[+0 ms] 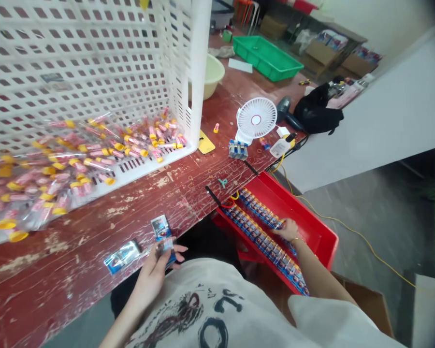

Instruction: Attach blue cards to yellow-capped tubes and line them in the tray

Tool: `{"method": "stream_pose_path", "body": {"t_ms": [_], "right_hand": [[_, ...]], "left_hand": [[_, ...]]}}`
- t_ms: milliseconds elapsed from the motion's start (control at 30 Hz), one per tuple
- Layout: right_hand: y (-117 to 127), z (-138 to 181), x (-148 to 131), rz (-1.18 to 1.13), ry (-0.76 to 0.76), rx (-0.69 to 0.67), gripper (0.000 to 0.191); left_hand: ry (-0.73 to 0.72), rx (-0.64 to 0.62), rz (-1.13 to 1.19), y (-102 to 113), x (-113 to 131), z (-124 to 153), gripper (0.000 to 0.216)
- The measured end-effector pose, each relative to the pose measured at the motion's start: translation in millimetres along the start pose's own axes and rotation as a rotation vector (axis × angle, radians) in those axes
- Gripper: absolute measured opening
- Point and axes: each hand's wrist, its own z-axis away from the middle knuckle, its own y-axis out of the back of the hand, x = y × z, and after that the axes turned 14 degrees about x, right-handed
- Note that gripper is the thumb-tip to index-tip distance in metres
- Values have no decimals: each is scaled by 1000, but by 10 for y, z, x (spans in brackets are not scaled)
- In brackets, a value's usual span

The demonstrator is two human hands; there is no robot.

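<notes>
My left hand point(159, 261) is closed around small blue-and-clear packets point(168, 249) at the table's front edge. Beside it on the wood lie another blue packet point(161, 227) and a silver-and-blue stack of packets point(122, 257). Over to the right, my right hand point(289, 229) reaches into a red tray point(319, 232), its fingers curled onto blue packets in the farther row point(259, 209). A second, longer row of packets point(264, 246) stands along the tray's near side. My fingers partly cover what they grip there.
A large white basket point(177, 96) with yellow-capped tubes point(90, 159) stands at left. Farther along the red table point(166, 183) are a white fan point(256, 118), a banded packet bundle point(238, 150), a bottle point(281, 146) and a green tray point(268, 58). A yellow cable point(348, 222) crosses the floor.
</notes>
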Motion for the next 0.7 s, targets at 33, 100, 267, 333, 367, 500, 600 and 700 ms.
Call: {"method": "stream_pose_path", "body": {"t_ms": [33,100,267,333,367,500,600,700], "right_hand": [[14,10,59,12,-13,-4,71],[55,54,190,35,-44,-7,73],[81,147,331,63,-93,-16,76],[45,117,261,52,-76,-14,77],[22,89,206,43,-62,-11,77],[-53,-34,-36,13,-19,-7,72],[-33,-56,-120,-4,-16,-5,70],[101,27,-99,-41,0,4,77]], "left_hand": [[-2,-14,-16,9,-13,-7,43],[11,-48,-51,30,-43,-29,49],[53,-74,-93,55,-73,-67,55],[58,-54,-90,57,-58,-58,55],[59,-33,-84,56,-46,-48,53],[57,80,-59,43,6,-5,45],[69,112,-20,30,30,1,45],[95,90,22,26,68,-5,50]]}}
